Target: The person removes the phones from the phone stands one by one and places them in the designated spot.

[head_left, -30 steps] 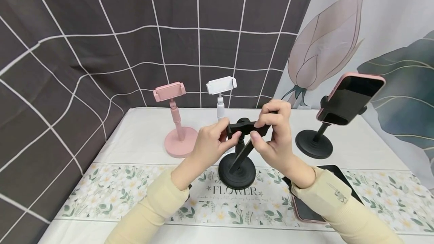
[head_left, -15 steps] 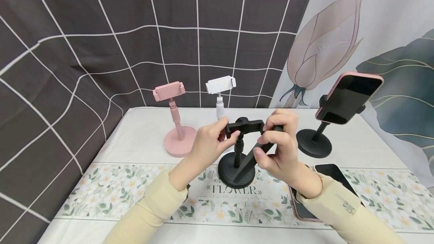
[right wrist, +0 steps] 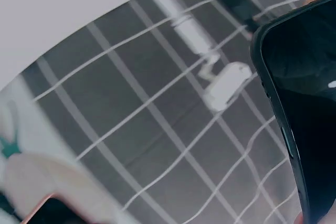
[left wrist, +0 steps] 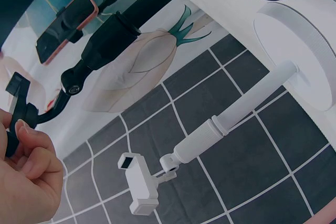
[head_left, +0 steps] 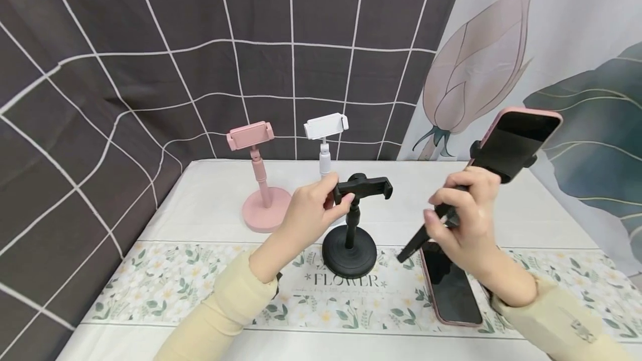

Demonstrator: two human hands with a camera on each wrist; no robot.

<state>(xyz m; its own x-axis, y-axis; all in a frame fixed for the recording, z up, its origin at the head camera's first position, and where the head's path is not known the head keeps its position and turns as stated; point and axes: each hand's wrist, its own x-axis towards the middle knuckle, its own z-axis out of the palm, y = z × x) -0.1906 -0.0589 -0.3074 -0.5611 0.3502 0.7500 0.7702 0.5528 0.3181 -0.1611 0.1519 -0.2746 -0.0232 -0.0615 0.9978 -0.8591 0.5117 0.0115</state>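
My left hand pinches the left end of the clamp on a black phone stand, which stands upright on its round base. In the left wrist view the thumb and fingers of my left hand close on the clamp's end, and the other end is free. My right hand holds a black phone, seen nearly edge-on and tilted, to the right of the stand. Its dark screen fills the right side of the right wrist view, where the phone shows a dark case edge.
Behind, a pink phone stand and a white phone stand hold no phones. At the right another phone with a pink edge sits in a black stand. Below my right hand a pink-edged phone lies on the floral runner.
My right hand has drawn the black phone away from the clamp, to the right and over the lying phone. My left hand stays at the clamp's left end, and the stand has not moved.
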